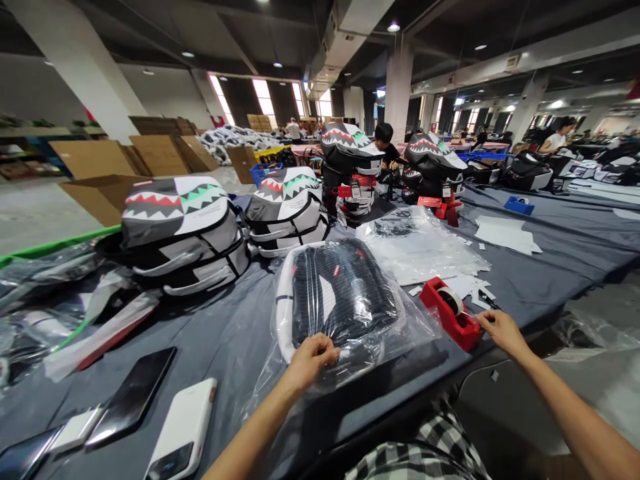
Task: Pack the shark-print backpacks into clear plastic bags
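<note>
A black backpack [345, 287] with white edging lies inside a clear plastic bag [415, 320] in front of me. My left hand [314, 360] is closed on the near edge of that bag, pinching the film. To the right stands a red tape dispenser [453, 317] carrying a roll of clear tape [450, 300]. My right hand [500, 328] is at the dispenser's cutting end, thumb and finger pinched on the tape's end. Past the wrapped backpack lies a stack of clear plastic bags [417, 250].
Stacked backpacks with shark-teeth prints [180, 227] stand at the left and along the back. Phones [133, 393] and a white power bank [183, 427] lie near left. Paper sheets [507, 233] and a blue tape dispenser [519, 205] are at right. A person [385, 143] sits across the table.
</note>
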Tool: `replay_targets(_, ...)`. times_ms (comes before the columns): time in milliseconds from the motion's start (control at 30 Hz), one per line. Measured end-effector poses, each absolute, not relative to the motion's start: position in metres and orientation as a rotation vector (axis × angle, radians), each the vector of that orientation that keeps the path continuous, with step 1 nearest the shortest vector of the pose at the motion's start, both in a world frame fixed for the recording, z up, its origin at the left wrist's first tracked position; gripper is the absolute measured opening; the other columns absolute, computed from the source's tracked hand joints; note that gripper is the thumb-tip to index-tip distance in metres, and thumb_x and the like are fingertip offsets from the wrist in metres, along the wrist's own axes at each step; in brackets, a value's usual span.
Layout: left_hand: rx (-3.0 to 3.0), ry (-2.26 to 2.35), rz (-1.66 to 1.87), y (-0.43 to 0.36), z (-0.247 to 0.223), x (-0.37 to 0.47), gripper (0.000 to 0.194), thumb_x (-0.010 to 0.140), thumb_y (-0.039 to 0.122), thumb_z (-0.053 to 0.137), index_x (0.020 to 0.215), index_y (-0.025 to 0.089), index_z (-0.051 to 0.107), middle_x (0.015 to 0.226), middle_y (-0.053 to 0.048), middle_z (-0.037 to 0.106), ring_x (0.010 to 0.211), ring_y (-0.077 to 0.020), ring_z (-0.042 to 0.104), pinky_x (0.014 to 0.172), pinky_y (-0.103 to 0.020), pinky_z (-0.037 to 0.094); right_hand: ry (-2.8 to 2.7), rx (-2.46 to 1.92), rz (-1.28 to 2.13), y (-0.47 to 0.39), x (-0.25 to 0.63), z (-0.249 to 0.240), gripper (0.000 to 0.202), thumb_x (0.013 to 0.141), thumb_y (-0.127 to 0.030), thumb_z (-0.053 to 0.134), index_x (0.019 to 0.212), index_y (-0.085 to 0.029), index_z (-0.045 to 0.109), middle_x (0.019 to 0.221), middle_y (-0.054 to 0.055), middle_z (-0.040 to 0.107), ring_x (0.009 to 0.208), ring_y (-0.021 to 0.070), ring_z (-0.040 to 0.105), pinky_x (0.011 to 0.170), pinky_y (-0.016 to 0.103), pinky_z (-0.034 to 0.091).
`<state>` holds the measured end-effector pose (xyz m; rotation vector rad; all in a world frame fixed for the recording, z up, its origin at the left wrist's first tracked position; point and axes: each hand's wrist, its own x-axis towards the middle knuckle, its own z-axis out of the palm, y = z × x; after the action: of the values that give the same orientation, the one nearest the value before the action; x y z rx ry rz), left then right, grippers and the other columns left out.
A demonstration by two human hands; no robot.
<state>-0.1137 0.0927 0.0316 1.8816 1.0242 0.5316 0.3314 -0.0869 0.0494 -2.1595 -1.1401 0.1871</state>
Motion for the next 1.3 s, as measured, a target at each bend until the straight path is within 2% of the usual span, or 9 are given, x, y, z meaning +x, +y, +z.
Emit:
replay_targets(133,1.921,1.005,0.544,0.091,0.032,-0.113,0.036,0.076,0.047,0.057,0.052,0.021,0.053,0.068,-0.003,0.061,0.073,-0.0194,0.057,0.073,-0.032,0.044,-1.007,-2.105,0.072,-0.125,0.324,0.036,0.055,0.073,-0.08,0.046,0.072,-0.026,0.056,0.067,0.007,0.068,0.061,0.0245,0.063,0.062,0.038,0.049)
replay_targets(333,1.94,1.041,0.544,0.089,0.032,-0.114,0.036,0.076,0.048,0.055,0.053,0.022,0.052,0.07,-0.003,0.062,0.075,-0.0196,0.056,0.074,-0.032,0.042,-0.502,-1.499,0.697,-0.133,0.255,-0.007,0.056,0.055,-0.067,0.081,0.066,-0.026,0.044,0.052,-0.005,0.04,0.043,0.011,0.034,0.035,0.022,0.025)
replay_targets(467,1.958,1.051,0.54,0.088,0.03,-0.114,0.033,0.078,0.044,0.057,0.055,0.021,0.057,0.075,-0.004,0.064,0.081,-0.0204,0.057,0.078,-0.032,0.042,-0.689,-1.156,1.157,-0.109,0.182,0.026,0.05,0.082,-0.062,0.07,0.071,-0.025,0.038,0.055,-0.01,0.026,0.046,0.0079,0.018,0.04,0.02,0.02)
replay_targets(633,1.964,1.069,0.543,0.088,0.031,-0.113,0.029,0.08,0.038,0.06,0.056,0.021,0.06,0.075,-0.003,0.064,0.085,-0.0214,0.058,0.081,-0.034,0.041,-1.808,-1.235,1.142,-0.034,0.152,0.114,0.05,0.088,-0.067,0.061,0.073,-0.022,0.047,0.064,-0.005,0.042,0.059,0.011,0.035,0.055,0.024,0.03)
replay_targets(733,1.961,1.084,0.531,0.087,0.034,-0.112,0.027,0.079,0.037,0.062,0.056,0.021,0.059,0.075,-0.002,0.065,0.086,-0.0218,0.058,0.081,-0.034,0.04,-2.495,-1.311,0.956,0.029,0.137,0.139,0.034,0.095,-0.05,0.061,0.077,-0.021,0.056,0.065,-0.005,0.05,0.061,0.012,0.041,0.059,0.025,0.029)
replay_targets(833,1.977,1.086,0.506,0.085,0.037,-0.112,0.027,0.079,0.038,0.059,0.057,0.022,0.059,0.077,-0.002,0.065,0.087,-0.0216,0.057,0.08,-0.033,0.038,-2.876,-1.521,0.587,0.074,0.125,0.139,0.018,0.09,-0.037,0.071,0.082,-0.024,0.062,0.065,-0.004,0.057,0.063,0.0142,0.052,0.059,0.025,0.025)
replay_targets(1033,2.014,1.084,0.486,0.085,0.039,-0.113,0.029,0.081,0.041,0.057,0.059,0.022,0.059,0.08,-0.003,0.067,0.087,-0.0221,0.056,0.081,-0.035,0.037,-2.536,-1.994,0.208,0.078,0.149,0.124,0.038,0.076,-0.052,0.084,0.09,-0.024,0.063,0.071,-0.002,0.064,0.066,0.0175,0.058,0.058,0.025,0.023)
replay_targets(1200,2.053,1.068,0.451,0.082,0.042,-0.113,0.029,0.086,0.04,0.058,0.064,0.022,0.062,0.088,-0.004,0.069,0.092,-0.0229,0.057,0.084,-0.036,0.04,-2.528,-1.687,0.379,0.043,0.139,0.1,0.035,0.076,-0.043,0.087,0.083,-0.022,0.061,0.082,-0.003,0.066,0.073,0.0143,0.057,0.059,0.024,0.024)
replay_targets(1300,2.194,0.953,0.519,0.074,0.044,-0.128,0.021,0.091,0.041,0.061,0.081,0.024,0.069,0.107,-0.004,0.07,0.108,-0.0245,0.057,0.1,-0.041,0.039,-2.579,-1.749,0.446,0.04,0.124,0.092,0.039,0.07,-0.043,0.091,0.08,-0.021,0.059,0.085,-0.002,0.067,0.077,0.0159,0.058,0.058,0.026,0.02)
